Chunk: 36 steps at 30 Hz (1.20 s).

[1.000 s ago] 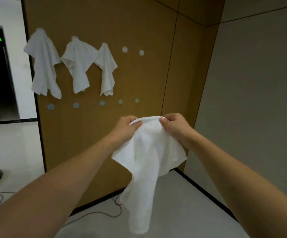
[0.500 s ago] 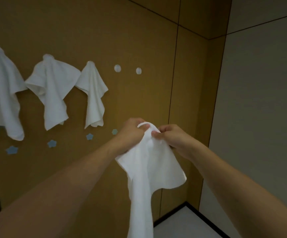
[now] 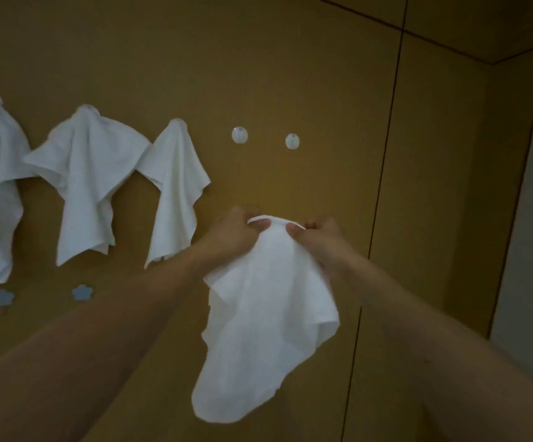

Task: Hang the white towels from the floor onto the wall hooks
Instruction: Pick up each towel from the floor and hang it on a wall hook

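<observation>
Towel held up below the free wall hooks

Left hand point(image 3: 233, 231) and right hand point(image 3: 317, 237) pinch the towel's point(image 3: 265, 314) top edge, fingers clamped on it, beneath two bare hooks point(image 3: 239, 135); three towels point(image 3: 83, 183) hang leftward.

Head view. Two forearms enter from the bottom corners, both bare from frame edge to wrist; no sleeve edge visible on either. Left hand point(image 3: 233, 231) bare: no glove, ring or wrist strap seen. Right hand point(image 3: 319, 237) likewise bare at fingers and wrist. Thumbnails on both short and unpainted. Dim lighting; finer detail cannot be made out.
</observation>
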Each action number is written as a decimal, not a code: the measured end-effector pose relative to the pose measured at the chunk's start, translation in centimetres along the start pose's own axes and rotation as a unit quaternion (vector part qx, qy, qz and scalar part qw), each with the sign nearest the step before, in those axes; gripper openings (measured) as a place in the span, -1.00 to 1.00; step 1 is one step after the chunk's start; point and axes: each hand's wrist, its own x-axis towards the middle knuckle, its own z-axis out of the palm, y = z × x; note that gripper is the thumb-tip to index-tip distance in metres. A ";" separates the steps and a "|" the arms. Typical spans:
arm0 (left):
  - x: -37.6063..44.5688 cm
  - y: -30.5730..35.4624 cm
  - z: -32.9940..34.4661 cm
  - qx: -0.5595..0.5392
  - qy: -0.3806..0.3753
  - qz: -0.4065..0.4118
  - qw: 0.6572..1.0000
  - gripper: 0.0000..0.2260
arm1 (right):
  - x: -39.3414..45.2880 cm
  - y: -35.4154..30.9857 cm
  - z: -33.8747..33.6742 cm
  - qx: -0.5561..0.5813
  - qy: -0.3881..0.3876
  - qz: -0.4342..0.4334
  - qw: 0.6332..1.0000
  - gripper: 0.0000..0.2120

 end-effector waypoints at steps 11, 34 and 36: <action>9.6 -2.3 1.0 0.047 0.108 -0.026 0.993 -0.77 | 14.0 1.9 3.4 0.051 -0.009 -0.085 0.995 -0.69; 36.5 -11.9 -7.0 0.092 0.202 0.144 0.964 -0.73 | 40.8 -6.2 6.9 -0.016 -0.063 -0.358 0.931 -0.79; 38.0 -12.1 -7.1 0.118 0.221 0.143 0.957 -0.72 | 42.2 -6.9 7.3 -0.014 -0.047 -0.357 0.933 -0.79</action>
